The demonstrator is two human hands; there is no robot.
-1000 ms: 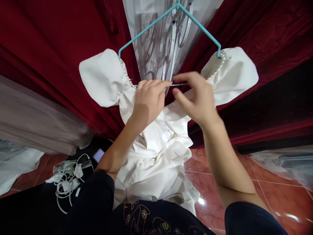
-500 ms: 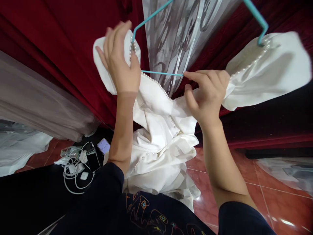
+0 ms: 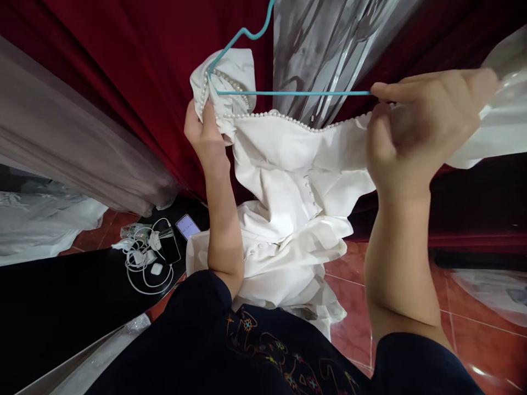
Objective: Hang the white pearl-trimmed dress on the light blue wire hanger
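A white dress (image 3: pixel 272 142) with a pearl-trimmed neckline hangs down in front of me, its gathered skirt below. A thin turquoise hanger (image 3: pixel 296 93) spans its top, and the hanger's left corner sits inside the puffed left sleeve (image 3: pixel 242 60). My left hand (image 3: pixel 208 131) is closed on that sleeve from below, at its pearl edge; some fingers are behind the cloth. At the right, my right hand (image 3: pixel 424 120) is closed round the hanger's lower bar beside the neckline. It hides the hanger's right end, and the other sleeve (image 3: pixel 502 126) shows behind it.
A black table (image 3: pixel 61 307) at the left bears tangled white cables (image 3: pixel 140 263), a dark phone (image 3: pixel 169 247) and a lit phone (image 3: pixel 187 226). Red curtains (image 3: pixel 164 33) and sheer fabric (image 3: pixel 74 126) hang behind. Red tiles (image 3: pixel 349 302) cover the floor.
My left hand has gone from over the left sleeve to gripping it from below. My right hand has moved right and closed on the hanger. The neckline is spread wider.
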